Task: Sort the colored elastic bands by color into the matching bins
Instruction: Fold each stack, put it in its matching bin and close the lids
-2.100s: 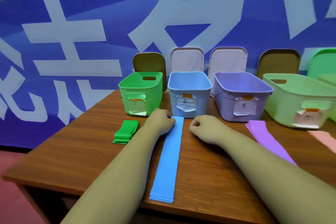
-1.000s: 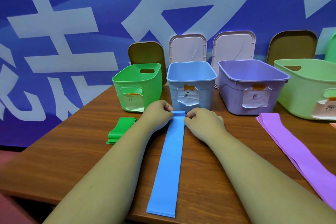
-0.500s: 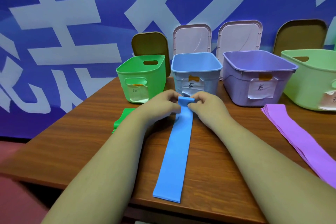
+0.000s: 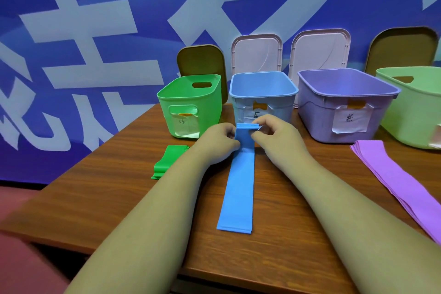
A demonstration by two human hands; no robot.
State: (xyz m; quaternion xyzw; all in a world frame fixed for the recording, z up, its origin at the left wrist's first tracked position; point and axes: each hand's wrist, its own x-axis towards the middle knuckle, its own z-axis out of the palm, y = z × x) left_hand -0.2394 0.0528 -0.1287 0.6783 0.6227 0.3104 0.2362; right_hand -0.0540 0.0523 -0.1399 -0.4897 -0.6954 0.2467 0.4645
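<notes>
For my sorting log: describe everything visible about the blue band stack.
The blue band stack is a long, flat, bright blue strip of several thin, rubbery-looking layers whose edges show at both ends. It lies lengthwise on the wooden table, pointing toward the blue bin. Its near end rests flat by the table's front edge. Its far end is raised off the wood, pinched by the left hand on one side and the right hand on the other.

Bright, even indoor light with no hard shadows, only faint soft ones on the counter (image 4: 100,198) close under what stands on it. Colours run oversaturated with a bluish-violet cast. The wide lens bows straight lines toward the edges — the lower left corner is smeared, the centre fairly sharp.
</notes>
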